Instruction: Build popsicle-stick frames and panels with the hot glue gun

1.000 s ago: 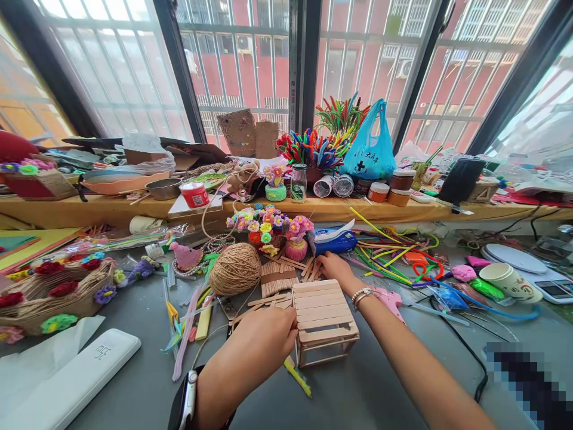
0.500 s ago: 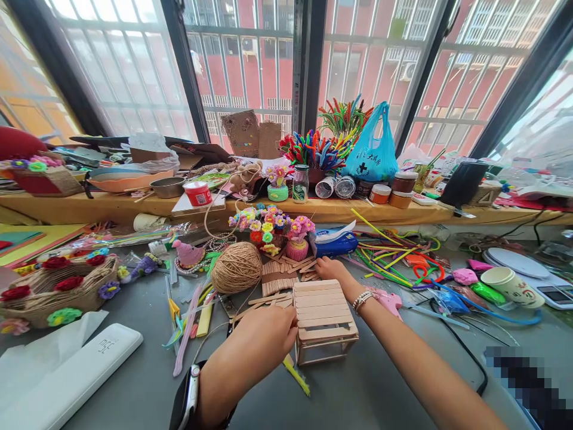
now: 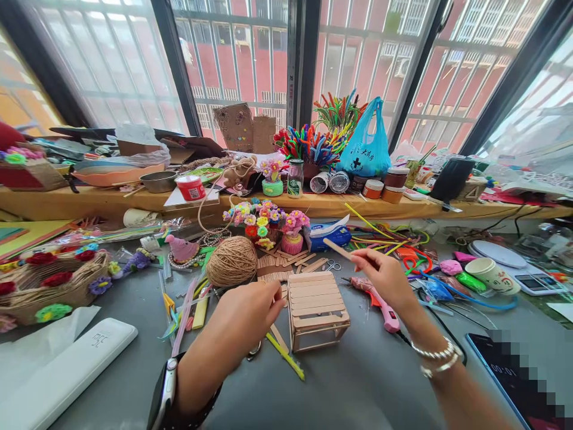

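A small box built of wooden craft sticks point(image 3: 316, 310) stands on the grey table point(image 3: 349, 388) in front of me. My left hand point(image 3: 248, 316) is beside its left edge, fingers bent toward it, just touching or nearly so. My right hand point(image 3: 385, 278) is raised to the right of the box and pinches one wooden stick point(image 3: 336, 249) that points up and left. More loose wooden sticks point(image 3: 290, 263) lie behind the box, next to a ball of twine point(image 3: 231, 261).
A pink glue gun point(image 3: 378, 301) lies under my right hand. Pipe cleaners point(image 3: 389, 245), small flower pots point(image 3: 293, 236), a woven basket point(image 3: 49, 286), a white flat case point(image 3: 67, 373), a paper cup point(image 3: 492, 275) and a phone point(image 3: 501, 370) crowd the table; the window ledge holds jars and a blue bag point(image 3: 364, 149).
My right hand drew back from the loose stick pile and lifted, now pinching one stick. My left hand loosened from the box's left edge. The view shifted slightly.
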Demonstrator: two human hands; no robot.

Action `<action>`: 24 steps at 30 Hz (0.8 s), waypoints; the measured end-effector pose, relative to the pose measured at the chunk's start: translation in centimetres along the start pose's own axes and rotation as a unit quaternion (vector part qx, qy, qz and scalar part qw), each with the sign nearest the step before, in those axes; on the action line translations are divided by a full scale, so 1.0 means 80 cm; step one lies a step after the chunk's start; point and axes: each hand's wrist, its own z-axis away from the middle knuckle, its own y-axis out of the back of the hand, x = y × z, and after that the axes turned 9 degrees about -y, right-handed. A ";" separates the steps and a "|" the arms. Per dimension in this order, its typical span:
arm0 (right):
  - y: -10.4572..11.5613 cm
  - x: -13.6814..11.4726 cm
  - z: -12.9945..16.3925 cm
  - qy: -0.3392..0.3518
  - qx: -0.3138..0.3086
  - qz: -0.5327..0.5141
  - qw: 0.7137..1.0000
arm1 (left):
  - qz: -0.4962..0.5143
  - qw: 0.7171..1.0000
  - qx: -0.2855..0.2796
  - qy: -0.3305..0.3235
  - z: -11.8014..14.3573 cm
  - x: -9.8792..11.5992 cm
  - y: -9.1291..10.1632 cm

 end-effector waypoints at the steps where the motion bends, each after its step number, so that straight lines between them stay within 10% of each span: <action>1: 0.005 -0.006 0.010 0.003 -0.048 -0.039 0.998 | 0.007 1.000 0.018 -0.003 0.001 0.000 0.001; 6: 0.011 -0.026 0.036 0.019 -0.254 -0.083 0.963 | 0.019 1.000 0.000 -0.021 0.003 0.002 0.000; 24: -0.001 -0.025 0.036 0.037 -0.307 -0.055 0.949 | 0.003 0.999 -0.037 -0.030 -0.003 -0.001 -0.008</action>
